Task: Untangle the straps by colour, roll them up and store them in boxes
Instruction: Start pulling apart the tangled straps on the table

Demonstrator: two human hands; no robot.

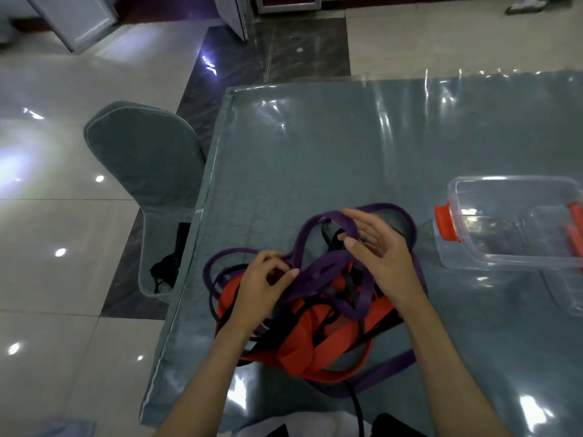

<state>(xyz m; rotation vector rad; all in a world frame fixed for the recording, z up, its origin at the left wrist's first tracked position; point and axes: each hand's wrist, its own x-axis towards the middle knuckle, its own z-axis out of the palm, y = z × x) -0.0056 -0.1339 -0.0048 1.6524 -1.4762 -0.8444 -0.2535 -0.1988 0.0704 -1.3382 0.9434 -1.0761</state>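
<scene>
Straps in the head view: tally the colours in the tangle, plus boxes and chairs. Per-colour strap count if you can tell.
Strap colours in the tangle: 3, namely purple strap, red strap, black strap
Straps per colour: cannot tell, too knotted
Clear boxes: 1, clear box with a red latch
Chairs: 1, grey chair
Total: 3 strap colours, 1 box, 1 chair

Two hands [265, 279] [378, 250], one tangle of straps [315, 310], one clear box [517, 222], one chair [145, 171].
</scene>
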